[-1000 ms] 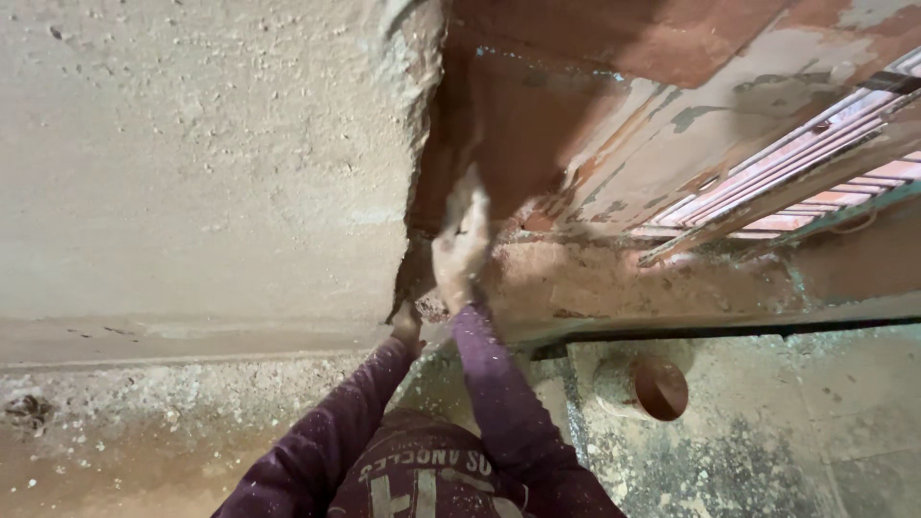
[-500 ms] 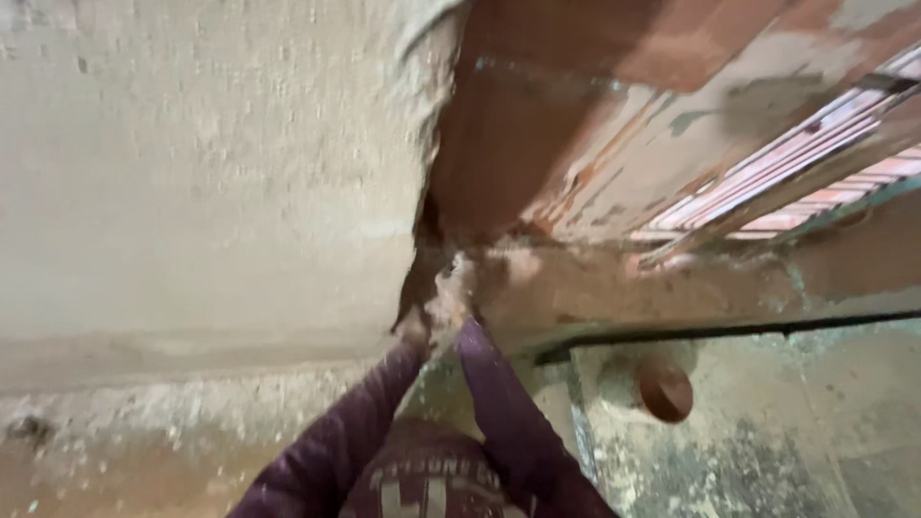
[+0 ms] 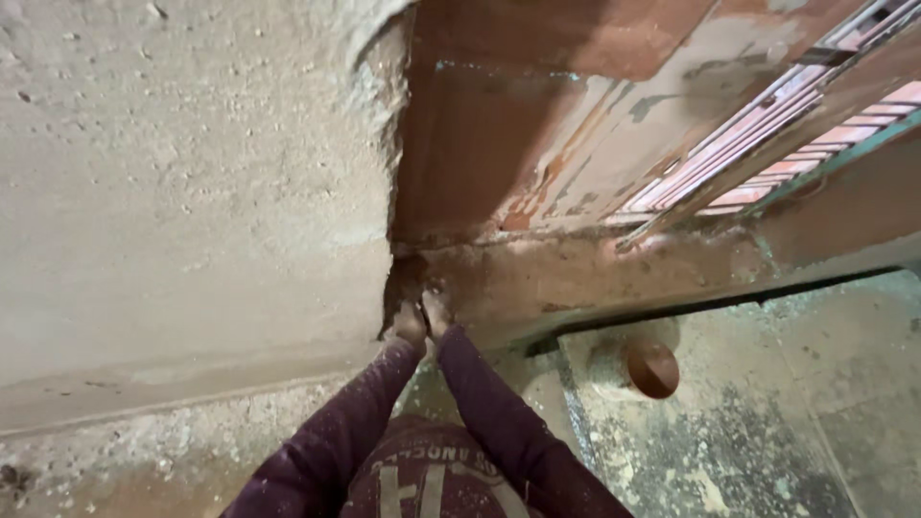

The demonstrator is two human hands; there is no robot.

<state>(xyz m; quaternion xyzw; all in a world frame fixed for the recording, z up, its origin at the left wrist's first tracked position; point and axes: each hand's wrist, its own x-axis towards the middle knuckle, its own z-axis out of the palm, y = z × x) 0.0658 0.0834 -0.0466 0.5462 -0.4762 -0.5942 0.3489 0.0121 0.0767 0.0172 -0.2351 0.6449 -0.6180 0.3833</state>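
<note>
My left hand (image 3: pixel 407 324) and my right hand (image 3: pixel 436 312) sit side by side, both dusted with grey plaster, arms in dark purple sleeves. They press at the foot of the grey plastered wall (image 3: pixel 192 192), where its rough edge meets the reddish door frame (image 3: pixel 480 144). A dark ragged gap (image 3: pixel 401 278) shows just above the fingers. The hands are small in view, and I cannot make out whether either one holds anything.
A reddish, stained threshold (image 3: pixel 595 273) runs to the right from the corner. A round brown bowl-like thing (image 3: pixel 652 369) sits on the spattered cement floor (image 3: pixel 767 432). A metal grille (image 3: pixel 767 125) slants across the upper right.
My right hand was higher up the wall edge a second ago; it has come down to the base beside the left hand. The view shifted slightly.
</note>
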